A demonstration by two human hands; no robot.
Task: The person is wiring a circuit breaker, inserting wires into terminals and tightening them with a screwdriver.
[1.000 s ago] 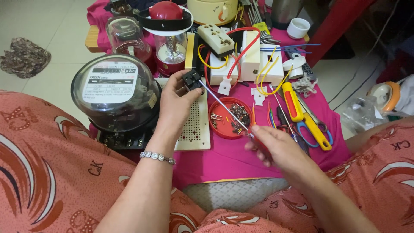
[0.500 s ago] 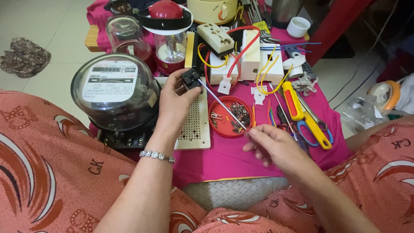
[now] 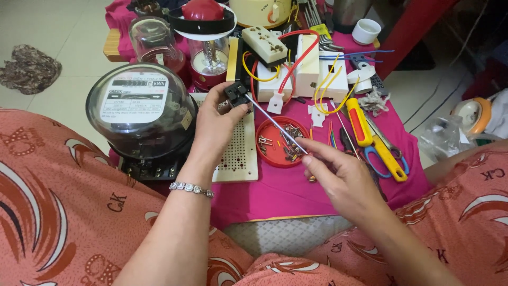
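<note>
Left hand (image 3: 214, 124) is pinching a small black plastic switch block (image 3: 236, 95) above the perforated cream board (image 3: 239, 159); right hand (image 3: 338, 177) is gripping a thin metal screwdriver shaft (image 3: 275, 123) over the crowded red round lid of screws (image 3: 264, 153), little free room around.

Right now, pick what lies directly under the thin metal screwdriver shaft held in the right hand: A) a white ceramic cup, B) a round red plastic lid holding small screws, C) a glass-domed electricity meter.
B: the thin metal screwdriver shaft crosses over the round red plastic lid of small screws, running from the right hand to the small black part in the left hand.
</note>
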